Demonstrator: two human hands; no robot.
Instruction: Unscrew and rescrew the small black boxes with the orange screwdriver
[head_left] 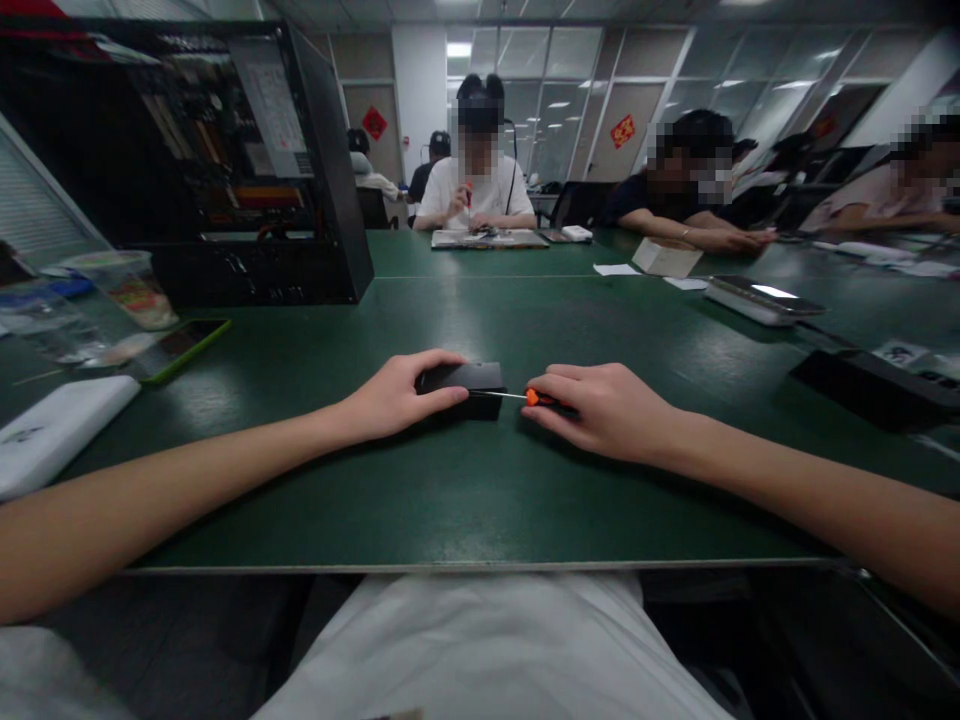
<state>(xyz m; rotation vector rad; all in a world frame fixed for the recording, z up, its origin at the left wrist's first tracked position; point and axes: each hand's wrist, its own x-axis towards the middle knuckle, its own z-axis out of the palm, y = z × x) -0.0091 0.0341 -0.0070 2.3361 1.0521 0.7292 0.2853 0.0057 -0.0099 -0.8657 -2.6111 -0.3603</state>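
Observation:
A small black box-shaped device (pixel 471 385) lies on the green table (pixel 465 480) in front of me. My left hand (pixel 394 395) is curled over its left end and grips it. My right hand (pixel 600 408) is closed round a small screwdriver (pixel 536 398) with an orange collar. Its thin metal shaft runs leftward and its tip meets the right side of the black device. Both forearms rest on the table.
An open black computer case (pixel 225 160) stands at the back left. Near it lie plastic containers (pixel 127 285), a green-edged phone (pixel 187 345) and a white flat device (pixel 52 430). Black and white devices (pixel 757 298) lie to the right. Several people sit at the far side.

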